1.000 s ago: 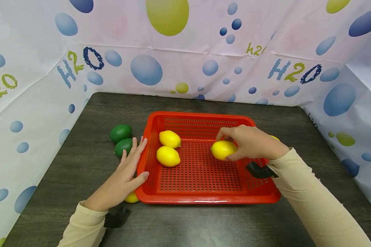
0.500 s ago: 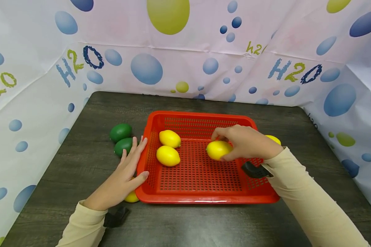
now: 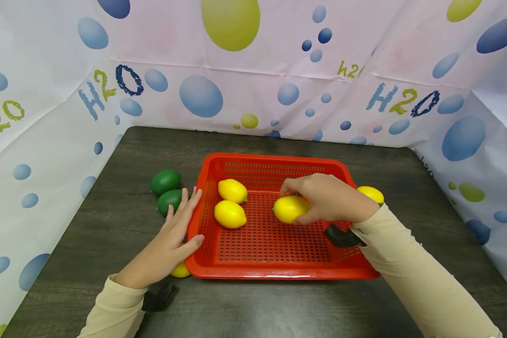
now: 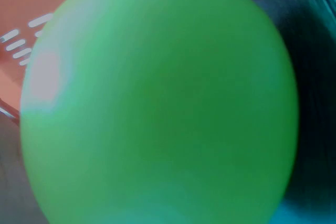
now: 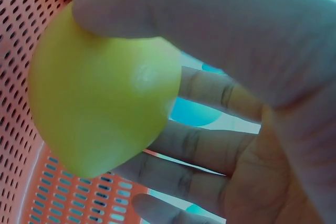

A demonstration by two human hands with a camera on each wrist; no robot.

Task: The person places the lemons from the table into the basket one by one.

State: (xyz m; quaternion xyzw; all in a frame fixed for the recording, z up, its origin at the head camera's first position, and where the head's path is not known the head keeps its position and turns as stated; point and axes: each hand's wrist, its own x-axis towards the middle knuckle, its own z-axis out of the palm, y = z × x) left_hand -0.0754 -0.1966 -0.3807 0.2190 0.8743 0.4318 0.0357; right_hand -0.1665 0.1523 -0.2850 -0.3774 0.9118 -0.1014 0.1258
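Observation:
My right hand [image 3: 327, 197] grips a lemon [image 3: 290, 209] over the middle of the red basket [image 3: 287, 273]. In the right wrist view the thumb lies across that lemon [image 5: 105, 93], with the other fingers behind it. Two more lemons, a rear one [image 3: 232, 191] and a front one [image 3: 230, 214], lie side by side at the basket's left end. My left hand [image 3: 165, 249] rests on the basket's left rim, fingers extended. Under it a yellow fruit [image 3: 180, 270] is mostly hidden. A blurred, rounded green surface [image 4: 163, 103] fills most of the left wrist view.
Two dark green fruits, one behind [image 3: 165, 182] and one nearer [image 3: 169, 200], lie left of the basket on the dark wooden table [image 3: 270, 310]. Another lemon [image 3: 371, 193] lies beyond the basket's right side. A printed sheet [image 3: 160, 42] encloses the table's back and sides.
My right hand has moved left across the basket with the lemon, uncovering more of the lemon beyond the right side. My left hand stays on the rim.

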